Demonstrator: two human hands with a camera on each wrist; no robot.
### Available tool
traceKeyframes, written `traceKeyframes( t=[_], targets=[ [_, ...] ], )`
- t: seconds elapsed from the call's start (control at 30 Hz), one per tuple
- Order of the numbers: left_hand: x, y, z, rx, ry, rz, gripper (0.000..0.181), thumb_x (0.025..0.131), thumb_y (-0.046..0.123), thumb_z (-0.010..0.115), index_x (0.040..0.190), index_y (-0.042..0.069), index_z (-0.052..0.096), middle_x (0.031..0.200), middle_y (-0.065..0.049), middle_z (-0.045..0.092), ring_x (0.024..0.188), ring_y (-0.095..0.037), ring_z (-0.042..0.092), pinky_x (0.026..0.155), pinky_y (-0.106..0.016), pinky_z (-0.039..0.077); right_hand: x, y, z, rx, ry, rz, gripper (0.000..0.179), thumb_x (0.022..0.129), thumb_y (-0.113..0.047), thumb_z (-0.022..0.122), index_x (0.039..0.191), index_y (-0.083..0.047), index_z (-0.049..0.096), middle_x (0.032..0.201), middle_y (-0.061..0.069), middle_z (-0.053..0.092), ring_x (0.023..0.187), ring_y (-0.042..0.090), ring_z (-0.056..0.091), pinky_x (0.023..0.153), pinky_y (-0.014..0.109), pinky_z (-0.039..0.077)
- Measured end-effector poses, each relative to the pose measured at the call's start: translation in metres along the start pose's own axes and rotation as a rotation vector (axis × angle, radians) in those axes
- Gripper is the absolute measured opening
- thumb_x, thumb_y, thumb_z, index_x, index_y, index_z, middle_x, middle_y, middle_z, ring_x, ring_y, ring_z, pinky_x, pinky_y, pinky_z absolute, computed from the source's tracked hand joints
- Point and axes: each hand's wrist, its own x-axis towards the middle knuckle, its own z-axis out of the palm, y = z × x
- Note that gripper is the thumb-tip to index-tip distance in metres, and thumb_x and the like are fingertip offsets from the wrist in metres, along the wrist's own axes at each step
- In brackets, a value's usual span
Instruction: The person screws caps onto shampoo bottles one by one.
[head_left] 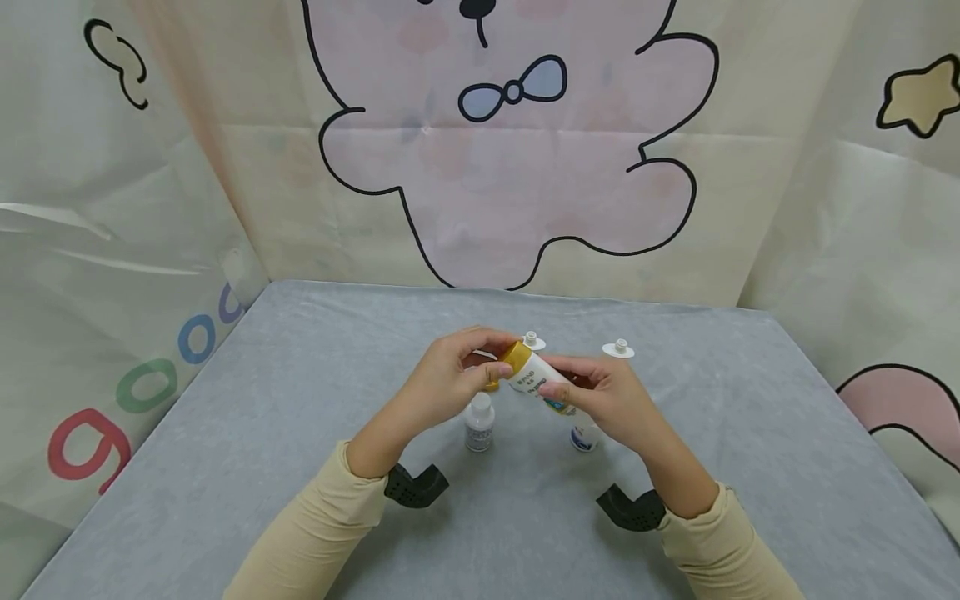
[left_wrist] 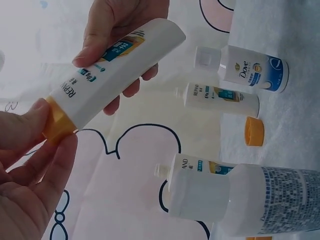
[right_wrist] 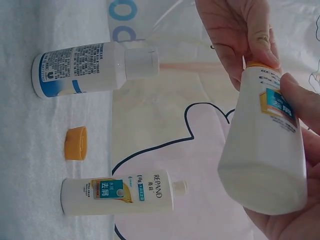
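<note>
Tilted in mid-air over the table is a white shampoo bottle [head_left: 528,376] with a yellow-orange cap [head_left: 516,357] at its upper left end. My left hand [head_left: 459,367] pinches that cap between thumb and fingers; the cap sits on the bottle. My right hand [head_left: 600,392] grips the bottle's body, thumb along the label, with some fingers hidden behind it. In the right wrist view the bottle's base [right_wrist: 265,192] points toward the camera. Below the hands stand two white-capped bottles, one nearer my left hand [head_left: 480,423] and one under my right [head_left: 584,437].
Farther back stand two uncapped shampoo bottles [left_wrist: 225,100] [left_wrist: 200,164] with bare white necks. A loose orange cap [left_wrist: 254,131] lies beside one of them; another cap [right_wrist: 75,143] shows in the right wrist view. Printed cloth walls [head_left: 495,208] border the grey table [head_left: 315,358].
</note>
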Motion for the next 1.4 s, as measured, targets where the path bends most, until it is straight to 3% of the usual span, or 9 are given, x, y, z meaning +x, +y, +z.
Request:
traceKeyframes(
  t=[0.2,0.33,0.57,0.87,1.13,1.23,1.4],
  targets=[
    [0.001,0.001,-0.001,-0.057,0.005,-0.070,0.034,0.093,0.013,0.069,0.126,0.007,0.065,0.118,-0.010,0.069,0.091,-0.019,0.072,0.077,-0.028,0.061,0.000,-0.002,0.001,0.016,0.024,0.013,0.036,0.092,-0.016,0.072,0.124,0.000,0.068,0.111,0.020,0.071,0.084,0.009,0.067,0.073,0.025,0.057],
    [0.001,0.001,0.000,-0.037,0.031,-0.073,0.032,0.092,0.012,0.071,0.124,0.007,0.067,0.114,-0.010,0.070,0.086,-0.017,0.071,0.075,-0.027,0.061,0.001,-0.001,0.003,0.023,0.029,-0.002,0.035,0.092,-0.014,0.072,0.123,0.000,0.068,0.111,0.020,0.071,0.084,0.009,0.067,0.073,0.025,0.058],
    [-0.001,0.000,0.004,0.024,0.085,-0.003,0.029,0.092,0.012,0.070,0.121,0.007,0.069,0.113,-0.008,0.070,0.094,-0.020,0.069,0.074,-0.024,0.060,0.001,0.002,0.004,0.041,0.039,-0.049,0.033,0.093,-0.012,0.069,0.123,0.004,0.067,0.111,0.023,0.071,0.083,0.006,0.068,0.072,0.024,0.058],
    [-0.003,0.000,0.003,0.035,0.072,0.144,0.029,0.092,0.008,0.070,0.120,0.003,0.069,0.116,-0.009,0.070,0.106,-0.021,0.067,0.087,-0.029,0.059,0.000,0.003,-0.002,0.079,-0.024,-0.040,0.034,0.095,-0.011,0.067,0.125,0.005,0.065,0.103,-0.017,0.072,0.090,0.008,0.069,0.076,0.026,0.058],
    [-0.004,-0.002,0.002,0.022,0.030,0.198,0.029,0.092,0.005,0.068,0.121,0.000,0.067,0.117,-0.012,0.070,0.100,-0.021,0.068,0.087,-0.027,0.059,-0.001,0.003,-0.007,0.114,-0.084,-0.054,0.032,0.097,-0.009,0.063,0.122,0.010,0.064,0.100,-0.016,0.073,0.085,0.009,0.069,0.073,0.028,0.058],
    [-0.002,-0.003,0.003,-0.018,0.039,0.146,0.030,0.093,0.009,0.069,0.122,0.001,0.068,0.115,-0.013,0.070,0.088,-0.018,0.069,0.077,-0.028,0.060,-0.001,0.002,-0.006,0.152,-0.073,-0.031,0.034,0.098,-0.011,0.062,0.123,0.013,0.062,0.098,-0.014,0.074,0.084,0.010,0.069,0.070,0.029,0.058],
    [0.002,-0.005,0.006,-0.133,0.075,-0.018,0.033,0.094,0.018,0.070,0.125,0.009,0.069,0.115,-0.010,0.072,0.082,-0.017,0.069,0.070,-0.027,0.059,0.002,0.002,-0.001,0.206,-0.020,0.041,0.038,0.099,-0.014,0.061,0.128,0.011,0.060,0.104,-0.015,0.073,0.093,0.010,0.067,0.077,0.029,0.057]
  ],
)
